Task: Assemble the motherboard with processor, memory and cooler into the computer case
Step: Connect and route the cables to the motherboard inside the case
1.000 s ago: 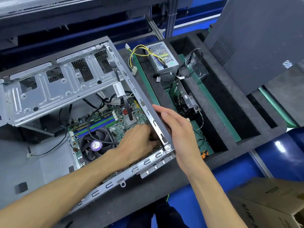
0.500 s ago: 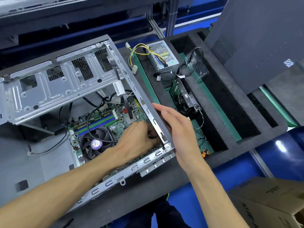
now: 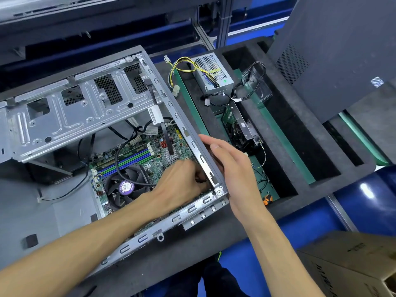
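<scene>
Head camera looks steeply down, close over the open case (image 3: 90, 116).

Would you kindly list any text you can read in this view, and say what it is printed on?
"FoxSon"-like brand, uncertain: round purple sticker on the cooler fan.
White barcode label on the black cable: too small to read.
Black print on the cardboard box: blurred, unreadable.
Motherboard markings: too small.

Bright overhead light (edges perhaps warped)
</scene>
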`<state>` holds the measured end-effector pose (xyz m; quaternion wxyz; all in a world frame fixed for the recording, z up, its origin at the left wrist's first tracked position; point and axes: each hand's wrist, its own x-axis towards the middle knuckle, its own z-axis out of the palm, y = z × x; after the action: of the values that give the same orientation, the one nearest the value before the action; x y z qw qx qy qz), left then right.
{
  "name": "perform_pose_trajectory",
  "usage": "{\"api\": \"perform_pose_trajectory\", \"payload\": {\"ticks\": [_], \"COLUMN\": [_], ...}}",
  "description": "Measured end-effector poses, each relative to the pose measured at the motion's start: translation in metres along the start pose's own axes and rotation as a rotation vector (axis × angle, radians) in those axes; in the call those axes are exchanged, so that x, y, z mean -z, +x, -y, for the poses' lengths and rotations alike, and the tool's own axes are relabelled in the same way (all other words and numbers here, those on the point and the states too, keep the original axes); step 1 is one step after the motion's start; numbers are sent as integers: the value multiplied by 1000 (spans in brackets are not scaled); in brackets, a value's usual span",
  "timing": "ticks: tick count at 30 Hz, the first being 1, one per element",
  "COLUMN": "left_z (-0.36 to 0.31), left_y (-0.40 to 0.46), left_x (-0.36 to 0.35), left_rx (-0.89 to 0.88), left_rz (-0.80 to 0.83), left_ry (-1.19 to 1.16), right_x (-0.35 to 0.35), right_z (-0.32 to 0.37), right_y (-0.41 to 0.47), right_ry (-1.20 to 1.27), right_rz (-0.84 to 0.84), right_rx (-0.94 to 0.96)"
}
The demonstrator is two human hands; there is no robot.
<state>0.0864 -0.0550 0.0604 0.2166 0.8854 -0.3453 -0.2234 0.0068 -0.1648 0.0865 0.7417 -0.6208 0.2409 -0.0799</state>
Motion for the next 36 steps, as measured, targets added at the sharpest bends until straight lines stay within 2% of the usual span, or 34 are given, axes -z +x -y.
{"api": "perform_pose_trajectory", "payload": {"ticks": [20,29,36], "left_z": [-1,10,12], "left_y": [1,7,12], "left_x": [-1,3,6], "left_rx": [-90,35,43], "left_rz": [6,55,94], "left_ry": [96,-31,-59], "right_x": [1,2,0], "right_z": [-3,-6,-8], "right_y": [2,1,-1], "right_ry": [20,130,172], "right_rz": [19,16,-14], "right_rx": [19,-25,-58]}}
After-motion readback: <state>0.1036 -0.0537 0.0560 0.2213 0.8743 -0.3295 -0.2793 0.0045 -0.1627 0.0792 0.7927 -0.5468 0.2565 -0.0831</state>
